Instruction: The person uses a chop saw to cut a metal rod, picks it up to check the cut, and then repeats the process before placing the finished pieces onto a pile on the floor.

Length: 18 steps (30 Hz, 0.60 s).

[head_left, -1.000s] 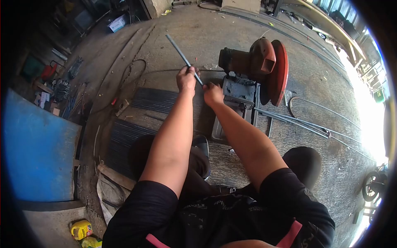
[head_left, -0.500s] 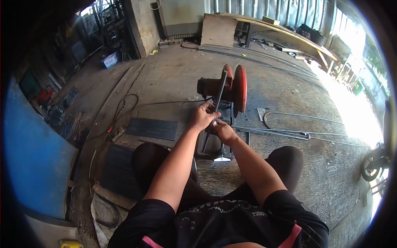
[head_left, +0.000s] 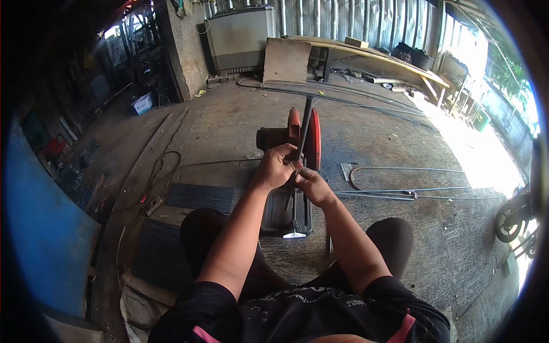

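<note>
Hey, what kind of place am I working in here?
Probably a small metalworking shop: there's a cut-off saw with a red disc guard in front of you, long thin metal rods on the floor, and corrugated metal sheeting for a wall.

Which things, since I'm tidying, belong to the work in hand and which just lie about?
Likely in use:
metal bar, in the left hand and right hand
machine with a red guard, beyond the hands

Seemingly lying about:
long rods, right
dark flat stock, left
box, farther back
</note>
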Tool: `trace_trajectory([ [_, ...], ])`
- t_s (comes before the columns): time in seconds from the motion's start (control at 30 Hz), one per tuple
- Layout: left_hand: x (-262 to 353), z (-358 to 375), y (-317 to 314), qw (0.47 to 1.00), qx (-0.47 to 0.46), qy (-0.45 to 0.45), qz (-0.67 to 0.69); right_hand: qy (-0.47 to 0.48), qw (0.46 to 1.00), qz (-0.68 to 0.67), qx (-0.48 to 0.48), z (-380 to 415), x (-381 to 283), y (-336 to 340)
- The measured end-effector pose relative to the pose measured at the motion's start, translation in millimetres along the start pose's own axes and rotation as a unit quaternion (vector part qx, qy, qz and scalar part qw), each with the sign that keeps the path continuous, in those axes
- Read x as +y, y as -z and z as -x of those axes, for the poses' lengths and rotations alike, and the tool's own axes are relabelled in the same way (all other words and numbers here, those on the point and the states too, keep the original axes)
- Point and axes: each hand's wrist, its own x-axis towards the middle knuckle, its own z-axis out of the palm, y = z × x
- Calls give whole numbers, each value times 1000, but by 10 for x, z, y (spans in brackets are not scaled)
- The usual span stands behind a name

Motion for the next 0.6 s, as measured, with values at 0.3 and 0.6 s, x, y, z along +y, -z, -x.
trace_trajectory([
  [0.3,-415,-19,347,942,113,217,230,-36,986,157,-32,-26,-694,-417],
  [0.6,-800,178,415,775,82,360,514,-193,865,-460,-51,-330,-547,-631],
])
